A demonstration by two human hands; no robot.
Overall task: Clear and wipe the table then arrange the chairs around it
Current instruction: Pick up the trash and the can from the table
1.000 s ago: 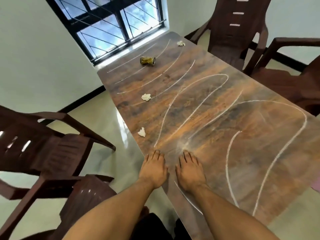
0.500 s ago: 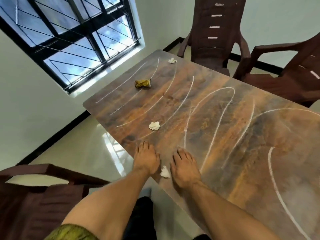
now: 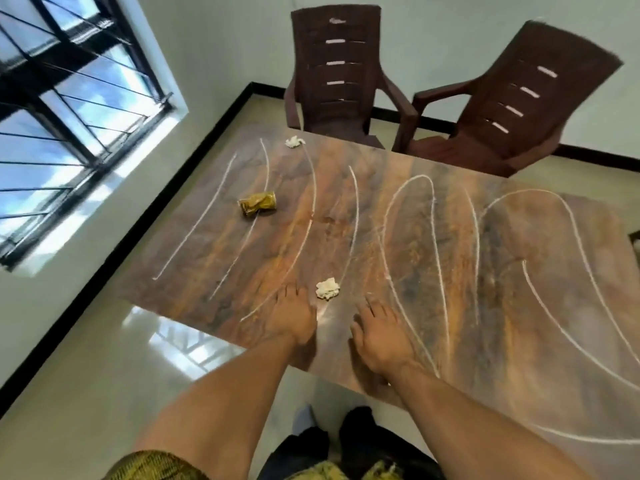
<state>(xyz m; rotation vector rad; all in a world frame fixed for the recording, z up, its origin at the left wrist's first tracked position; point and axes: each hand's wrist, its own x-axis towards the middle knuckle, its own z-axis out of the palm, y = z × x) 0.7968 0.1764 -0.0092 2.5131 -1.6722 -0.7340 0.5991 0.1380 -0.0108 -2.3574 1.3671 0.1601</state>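
The brown wood-grain table [image 3: 450, 271] carries long white chalk lines. On it lie a crushed gold can [image 3: 258, 203], a crumpled white paper wad [image 3: 327, 288] close to me and a second paper wad [image 3: 294, 142] at the far edge. My left hand [image 3: 292, 317] rests palm down on the near edge, fingers straight, just left of the near wad. To the wad's right my right hand [image 3: 381, 334] lies on the table with fingers spread. Neither hand visibly holds anything.
Two dark brown plastic armchairs stand beyond the far side of the table, one chair [image 3: 332, 81] straight on and another chair [image 3: 512, 109] angled to the right. A barred window [image 3: 69, 116] is on the left wall. Glossy floor lies left of the table.
Both hands slid leftward along the table edge as I moved, and the view swung left. The wad that lay between my hands half a second ago is out of sight now.
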